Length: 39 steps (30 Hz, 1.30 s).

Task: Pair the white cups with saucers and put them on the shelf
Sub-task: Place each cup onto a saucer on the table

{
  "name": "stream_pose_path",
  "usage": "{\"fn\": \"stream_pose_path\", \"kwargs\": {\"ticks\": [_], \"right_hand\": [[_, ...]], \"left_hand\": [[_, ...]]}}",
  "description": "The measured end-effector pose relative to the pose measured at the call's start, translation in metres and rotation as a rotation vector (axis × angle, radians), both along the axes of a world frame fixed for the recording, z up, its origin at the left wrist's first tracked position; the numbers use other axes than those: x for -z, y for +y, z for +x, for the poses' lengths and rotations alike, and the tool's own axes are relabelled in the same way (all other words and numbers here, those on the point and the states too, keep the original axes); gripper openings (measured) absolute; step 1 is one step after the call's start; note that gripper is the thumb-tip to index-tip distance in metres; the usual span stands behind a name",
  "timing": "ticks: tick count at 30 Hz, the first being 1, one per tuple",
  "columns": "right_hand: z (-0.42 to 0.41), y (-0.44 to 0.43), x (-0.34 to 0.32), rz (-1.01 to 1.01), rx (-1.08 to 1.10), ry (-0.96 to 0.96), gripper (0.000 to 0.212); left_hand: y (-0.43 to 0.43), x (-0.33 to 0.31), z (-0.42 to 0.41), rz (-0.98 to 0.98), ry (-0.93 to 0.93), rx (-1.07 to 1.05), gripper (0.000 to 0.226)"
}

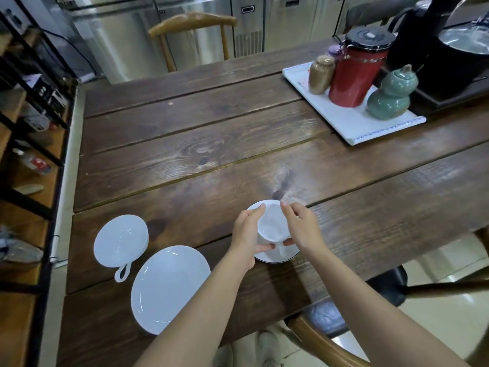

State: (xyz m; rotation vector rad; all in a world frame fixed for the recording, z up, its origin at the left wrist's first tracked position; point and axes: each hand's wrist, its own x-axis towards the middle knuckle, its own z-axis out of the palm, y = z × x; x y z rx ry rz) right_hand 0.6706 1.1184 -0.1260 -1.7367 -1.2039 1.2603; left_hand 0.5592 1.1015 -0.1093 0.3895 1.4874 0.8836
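A white cup (272, 223) sits on a white saucer (287, 256) near the table's front edge, its handle pointing toward me. My left hand (247, 234) grips the cup's left side, thumb under the saucer's rim. My right hand (301, 226) holds the cup's right rim and the handle base. To the left a second white cup (120, 239) stands alone on the wood, handle toward me. Just right of that cup lies a bare white saucer (169, 287).
The dark plank table (211, 144) carries a white tray (352, 125) with a red canister (354, 72), a tan jar and a green gourd jar at the back right. A black-framed wooden shelf (29, 154) stands along the left. Chairs sit behind and at the front right.
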Motion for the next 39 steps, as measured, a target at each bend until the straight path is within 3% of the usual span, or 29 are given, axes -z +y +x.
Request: {"fn": "stream_pose_path", "kwargs": {"ticks": [4,7,9,14,17,20,23,26,31,34,39], "right_hand": [[0.005,0.006,0.005,-0.022,-0.050,-0.187,0.037],[0.007,0.013,0.000,0.077,-0.017,-0.518,0.041],[0.001,0.018,-0.012,0.178,0.012,-0.585,0.039],[-0.052,0.021,-0.036,0.428,-0.148,-0.491,0.035],[-0.100,0.016,-0.036,0.408,-0.286,-0.331,0.025],[-0.146,0.008,-0.027,0.287,-0.454,-0.188,0.028],[-0.187,0.001,-0.013,0.116,-0.551,-0.064,0.042],[-0.218,-0.006,0.000,-0.116,-0.586,0.094,0.067],[-0.241,-0.009,0.016,-0.311,-0.680,0.269,0.086],[-0.243,-0.009,0.015,-0.343,-0.650,0.409,0.060],[-0.251,-0.008,0.005,-0.368,-0.491,0.344,0.055]], "left_hand": [[0.002,-0.004,-0.003,-0.016,0.028,0.057,0.036],[0.005,-0.009,-0.017,0.101,0.294,0.121,0.025],[0.004,-0.014,-0.035,0.226,0.508,0.097,0.026],[-0.011,-0.034,-0.095,0.401,0.841,-0.104,0.023],[-0.024,-0.037,-0.135,0.437,0.928,-0.201,0.019],[-0.036,-0.031,-0.178,0.426,1.031,-0.293,0.035],[-0.052,-0.020,-0.216,0.285,0.933,-0.319,0.057],[-0.065,-0.007,-0.244,0.195,0.600,-0.357,0.070],[-0.075,0.012,-0.263,0.114,0.041,-0.401,0.057],[-0.073,0.012,-0.264,0.090,-0.038,-0.345,0.048],[-0.069,0.008,-0.265,0.082,0.034,-0.295,0.047]]}}
